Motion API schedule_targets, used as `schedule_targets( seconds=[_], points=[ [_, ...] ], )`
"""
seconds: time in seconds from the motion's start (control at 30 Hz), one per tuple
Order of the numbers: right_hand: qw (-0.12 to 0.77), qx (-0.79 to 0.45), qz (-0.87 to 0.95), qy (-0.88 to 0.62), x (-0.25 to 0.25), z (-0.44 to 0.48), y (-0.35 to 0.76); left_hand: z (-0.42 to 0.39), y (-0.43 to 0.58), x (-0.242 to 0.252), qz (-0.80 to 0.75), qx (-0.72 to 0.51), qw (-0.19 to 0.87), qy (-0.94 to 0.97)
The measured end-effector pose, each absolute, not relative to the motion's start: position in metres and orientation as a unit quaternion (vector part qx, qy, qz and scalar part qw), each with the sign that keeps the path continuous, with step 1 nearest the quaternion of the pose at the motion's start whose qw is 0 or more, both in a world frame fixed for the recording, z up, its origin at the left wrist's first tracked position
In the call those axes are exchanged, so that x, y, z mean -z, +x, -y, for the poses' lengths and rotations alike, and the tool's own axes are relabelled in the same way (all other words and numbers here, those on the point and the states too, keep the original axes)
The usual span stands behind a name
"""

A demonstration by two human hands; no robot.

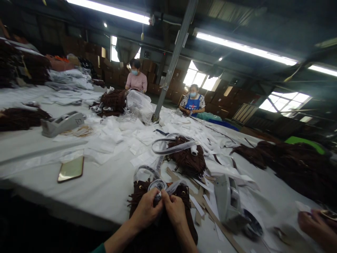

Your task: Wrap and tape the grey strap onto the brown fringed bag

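A dark brown fringed bag [163, 225] lies on the white table [105, 189] right in front of me. My left hand [146, 210] and my right hand [174, 209] meet over its top, both pinched on a grey-white strap or paper wrap [159, 185] that loops up from the bag. Just beyond it lies a second brown fringed bag [187, 158] with a pale strip looped over it.
A grey tape dispenser [229, 203] stands right of my hands, another [61, 123] at far left. A phone [71, 169] lies on the left. White paper scraps cover the table. Brown bag piles [297, 165] lie right. Two people sit across. Another person's hand [316, 225] is at lower right.
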State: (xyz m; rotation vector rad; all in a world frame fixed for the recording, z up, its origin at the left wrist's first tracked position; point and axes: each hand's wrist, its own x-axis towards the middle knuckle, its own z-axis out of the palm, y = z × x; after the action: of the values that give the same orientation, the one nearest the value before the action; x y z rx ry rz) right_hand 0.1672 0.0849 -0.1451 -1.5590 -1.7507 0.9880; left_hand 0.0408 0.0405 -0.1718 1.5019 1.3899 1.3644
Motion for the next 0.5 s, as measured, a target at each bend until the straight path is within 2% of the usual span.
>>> schedule_targets(
  seconds=[0.13, 0.3, 0.4, 0.5],
  points=[
    [0.33, -0.482, 0.604, -0.542, 0.158, -0.086, 0.168, -0.042, 0.04, 0.174, -0.527, -0.546, 0.37, 0.536],
    [0.365, -0.643, 0.495, -0.457, 0.165, -0.077, 0.175, -0.046, 0.04, 0.18, -0.508, -0.543, 0.498, 0.445],
    [0.39, -0.663, 0.456, -0.447, 0.165, -0.072, 0.176, -0.047, 0.041, 0.181, -0.484, -0.553, 0.528, 0.425],
    [0.415, -0.63, 0.45, -0.477, 0.161, -0.071, 0.174, -0.047, 0.04, 0.173, -0.464, -0.562, 0.549, 0.409]
  ],
)
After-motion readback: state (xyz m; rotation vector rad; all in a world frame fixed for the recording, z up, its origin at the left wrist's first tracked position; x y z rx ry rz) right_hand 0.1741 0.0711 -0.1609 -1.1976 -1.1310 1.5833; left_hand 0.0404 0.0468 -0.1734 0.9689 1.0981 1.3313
